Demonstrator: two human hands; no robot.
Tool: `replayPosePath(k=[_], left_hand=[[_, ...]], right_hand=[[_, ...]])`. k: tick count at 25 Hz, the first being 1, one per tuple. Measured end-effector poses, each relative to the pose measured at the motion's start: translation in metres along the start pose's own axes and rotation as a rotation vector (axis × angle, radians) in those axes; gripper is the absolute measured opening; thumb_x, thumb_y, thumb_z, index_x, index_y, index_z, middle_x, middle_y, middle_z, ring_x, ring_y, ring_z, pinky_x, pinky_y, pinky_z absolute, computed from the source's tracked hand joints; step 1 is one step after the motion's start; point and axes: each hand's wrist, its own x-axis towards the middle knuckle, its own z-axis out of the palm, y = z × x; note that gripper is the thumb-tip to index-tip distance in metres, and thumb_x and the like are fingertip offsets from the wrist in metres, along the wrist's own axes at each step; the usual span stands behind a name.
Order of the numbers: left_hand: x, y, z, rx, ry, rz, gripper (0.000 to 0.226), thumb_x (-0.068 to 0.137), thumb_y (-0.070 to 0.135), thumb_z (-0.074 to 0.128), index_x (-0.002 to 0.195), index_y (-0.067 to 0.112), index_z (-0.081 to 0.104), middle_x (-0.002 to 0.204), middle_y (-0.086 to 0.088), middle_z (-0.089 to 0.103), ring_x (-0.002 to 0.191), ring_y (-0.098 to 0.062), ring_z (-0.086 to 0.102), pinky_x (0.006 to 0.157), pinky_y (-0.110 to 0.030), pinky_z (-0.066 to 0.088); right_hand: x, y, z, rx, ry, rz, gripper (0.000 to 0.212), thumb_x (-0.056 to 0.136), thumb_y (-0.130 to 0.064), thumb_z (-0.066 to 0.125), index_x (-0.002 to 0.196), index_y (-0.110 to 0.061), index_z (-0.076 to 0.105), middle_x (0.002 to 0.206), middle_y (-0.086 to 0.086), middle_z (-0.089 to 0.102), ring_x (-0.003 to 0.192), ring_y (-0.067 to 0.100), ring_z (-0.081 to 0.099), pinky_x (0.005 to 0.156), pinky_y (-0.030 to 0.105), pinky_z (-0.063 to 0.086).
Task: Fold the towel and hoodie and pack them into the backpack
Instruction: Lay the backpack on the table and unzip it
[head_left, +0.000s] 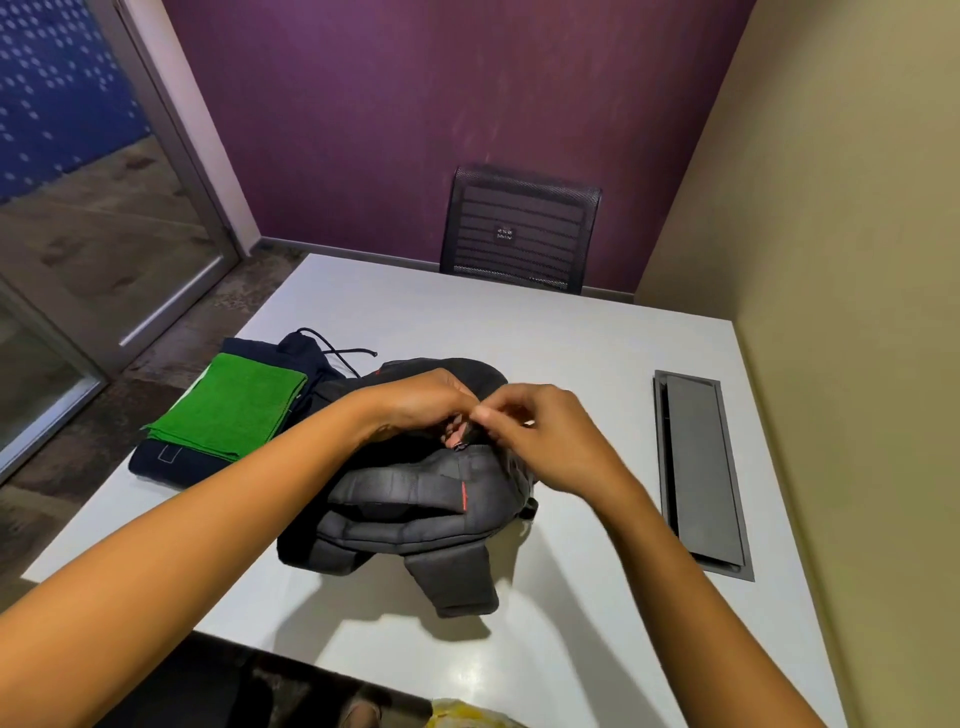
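The backpack (410, 499) lay in the middle of the frame on the white table (571, 338), black with small red marks, its padded straps turned toward the lower edge. Both hands met at its top. The left hand (421, 405) came in from the lower left with fingers curled over the upper edge of the bag, gripping the fabric there. The right hand (540, 436), blurred, seemed to pinch a zipper pull right beside the left fingertips. To the left of the bag, the green towel (228, 405) sat folded on top of the folded dark hoodie (171, 462), whose drawstring (337, 353) trailed toward the backpack. A gray cable hatch (698, 467) was set into the table at the right. A black mesh chair (519, 228) stood at the far edge, against the purple wall.
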Motion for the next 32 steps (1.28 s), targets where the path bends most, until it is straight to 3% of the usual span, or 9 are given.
replayPosePath(k=[3,6,11,14,17,20,23,28,32], left_hand=[[-0.003,0.002,0.006,0.066,0.007,0.022,0.043,0.095,0.014,0.062,0.052,0.015,0.060,0.051,-0.002,0.061,0.052,-0.009,0.050,0.059,-0.017,0.041],[-0.011,0.000,0.011,0.138,0.008,0.014,0.042,0.095,0.018,0.065,0.054,0.017,0.061,0.054,0.000,0.063,0.049,-0.006,0.050,0.059,-0.019,0.040],[-0.026,0.000,0.020,0.194,-0.026,-0.162,0.045,0.077,0.057,0.077,0.065,0.018,0.059,0.064,0.001,0.064,0.056,-0.012,0.056,0.059,-0.025,0.048],[-0.034,0.003,0.023,0.194,0.004,-0.189,0.037,0.067,0.040,0.091,0.068,0.015,0.063,0.062,0.001,0.064,0.055,-0.012,0.060,0.055,-0.021,0.050],[-0.041,0.002,0.024,0.138,0.116,-0.149,0.024,0.067,0.019,0.091,0.070,0.007,0.071,0.061,-0.003,0.070,0.057,-0.012,0.067,0.061,-0.024,0.058],[-0.052,0.002,0.029,0.403,0.303,0.067,0.010,0.069,0.021,0.080,0.066,0.016,0.072,0.060,0.004,0.070,0.056,-0.003,0.065,0.059,-0.014,0.050],[-0.061,0.002,0.038,0.574,0.431,0.251,0.008,0.071,0.027,0.069,0.067,0.020,0.068,0.059,0.007,0.066,0.058,-0.005,0.062,0.055,-0.006,0.036],[-0.055,0.004,0.051,0.410,0.510,0.184,0.003,0.074,0.019,0.068,0.072,0.020,0.069,0.062,0.007,0.066,0.055,-0.002,0.057,0.056,-0.009,0.038],[-0.057,-0.002,0.051,0.009,0.560,-0.008,0.011,0.077,0.013,0.071,0.066,0.011,0.068,0.057,-0.001,0.069,0.060,-0.015,0.071,0.064,-0.026,0.059]], right_hand=[[0.010,0.037,-0.004,-0.212,-0.126,-0.090,0.026,0.098,-0.023,0.060,0.123,-0.029,0.061,0.123,-0.013,0.058,0.105,0.008,0.049,0.091,0.020,0.039],[0.009,0.059,0.017,-0.224,-0.179,-0.132,0.016,0.098,-0.029,0.059,0.113,-0.032,0.061,0.109,-0.020,0.059,0.103,0.011,0.039,0.095,0.030,0.037],[0.011,0.066,0.024,-0.127,-0.089,-0.199,0.009,0.094,-0.036,0.058,0.099,-0.034,0.064,0.099,-0.019,0.063,0.100,0.004,0.040,0.085,0.023,0.034],[0.014,0.068,0.024,-0.124,-0.086,-0.216,0.005,0.093,-0.032,0.064,0.097,-0.035,0.065,0.096,-0.021,0.062,0.102,0.005,0.043,0.087,0.026,0.039],[0.016,0.069,0.022,-0.104,-0.073,-0.198,0.006,0.092,-0.030,0.066,0.095,-0.036,0.066,0.094,-0.024,0.061,0.103,0.005,0.044,0.086,0.026,0.040],[0.018,0.068,0.020,-0.077,-0.057,-0.182,0.007,0.092,-0.027,0.066,0.095,-0.034,0.066,0.094,-0.022,0.064,0.103,0.007,0.045,0.083,0.022,0.038],[0.023,0.066,0.018,-0.053,-0.047,-0.185,0.008,0.092,-0.024,0.067,0.095,-0.031,0.067,0.096,-0.021,0.065,0.102,0.005,0.045,0.081,0.017,0.036],[0.027,0.065,0.020,-0.061,-0.046,-0.207,0.010,0.092,-0.020,0.066,0.096,-0.029,0.068,0.098,-0.020,0.065,0.102,0.001,0.045,0.081,0.016,0.036],[0.018,0.070,0.019,-0.027,-0.055,-0.223,0.011,0.090,-0.021,0.070,0.095,-0.030,0.066,0.097,-0.019,0.066,0.103,0.004,0.053,0.084,0.018,0.040]])
